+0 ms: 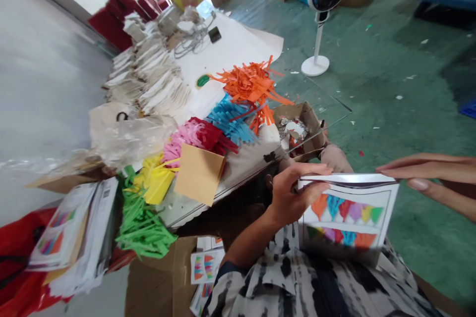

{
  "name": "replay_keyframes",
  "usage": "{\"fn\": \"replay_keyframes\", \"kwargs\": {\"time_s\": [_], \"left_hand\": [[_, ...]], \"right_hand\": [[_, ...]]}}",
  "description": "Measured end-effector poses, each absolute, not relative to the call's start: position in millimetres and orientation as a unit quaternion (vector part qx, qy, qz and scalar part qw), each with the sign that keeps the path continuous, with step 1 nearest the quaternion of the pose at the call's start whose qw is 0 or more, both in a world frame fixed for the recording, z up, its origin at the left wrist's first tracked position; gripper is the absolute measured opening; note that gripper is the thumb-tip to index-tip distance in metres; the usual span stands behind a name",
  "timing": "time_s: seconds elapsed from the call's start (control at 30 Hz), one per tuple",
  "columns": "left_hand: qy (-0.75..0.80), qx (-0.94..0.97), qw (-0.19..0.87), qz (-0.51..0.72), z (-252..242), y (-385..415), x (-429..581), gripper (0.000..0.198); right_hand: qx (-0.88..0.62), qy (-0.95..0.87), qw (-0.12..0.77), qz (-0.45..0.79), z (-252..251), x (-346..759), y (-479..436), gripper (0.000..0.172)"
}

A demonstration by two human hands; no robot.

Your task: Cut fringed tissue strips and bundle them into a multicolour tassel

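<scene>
Glossy printed card (349,213), matt orange paper strips (251,84), brown cardboard box (159,282)

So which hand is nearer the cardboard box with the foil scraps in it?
Left. The left hand grips the printed card just below the cardboard box; the right hand is farther, off to the box's right beyond the card.

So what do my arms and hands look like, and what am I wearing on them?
Your left hand and right hand are bare, with no gloves, and no ring shows. Your left sleeve is loose, with a black-and-white tie-dye pattern and a dark edge.
</scene>
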State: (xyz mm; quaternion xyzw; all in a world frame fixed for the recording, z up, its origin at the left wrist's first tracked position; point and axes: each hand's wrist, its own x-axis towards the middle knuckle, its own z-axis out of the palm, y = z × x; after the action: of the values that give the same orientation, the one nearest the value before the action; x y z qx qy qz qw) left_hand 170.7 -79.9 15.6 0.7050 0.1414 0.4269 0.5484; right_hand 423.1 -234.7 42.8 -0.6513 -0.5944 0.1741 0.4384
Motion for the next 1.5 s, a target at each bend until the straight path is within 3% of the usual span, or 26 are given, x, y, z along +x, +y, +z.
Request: {"fn": "replay_keyframes", "kwargs": {"time_s": [0.3,0.7,0.9,1.1,1.23,1.5], "left_hand": [[0.126,0.764,0.462,0.433,16.7,-73.8,168.4,0.031],[0.118,0.773,0.45,0.431,16.5,-76.8,172.0,0.032],[0.134,0.764,0.46,0.432,12.5,-76.5,172.4,0.025],[0.134,0.766,0.454,0.435,13.8,-77.1,170.1,0.029],[0.142,0.81,0.409,0.397,21.2,-76.6,168.0,0.035],[0.098,0.832,0.412,0.359,31.7,-59.3,165.1,0.025]], "right_hand": [[-0.635,-0.624,0.421,0.171,40.5,418.5,-241.2,0.041],[-0.641,-0.626,0.416,0.154,38.8,403.9,-247.0,0.036],[-0.702,-0.561,0.415,0.142,27.5,398.6,-258.0,0.053],[-0.692,-0.558,0.437,0.135,31.8,391.7,-255.2,0.035],[-0.679,-0.562,0.454,0.132,35.4,390.5,-251.9,0.035],[-0.691,-0.56,0.444,0.115,28.1,382.5,-253.2,0.039]]}}
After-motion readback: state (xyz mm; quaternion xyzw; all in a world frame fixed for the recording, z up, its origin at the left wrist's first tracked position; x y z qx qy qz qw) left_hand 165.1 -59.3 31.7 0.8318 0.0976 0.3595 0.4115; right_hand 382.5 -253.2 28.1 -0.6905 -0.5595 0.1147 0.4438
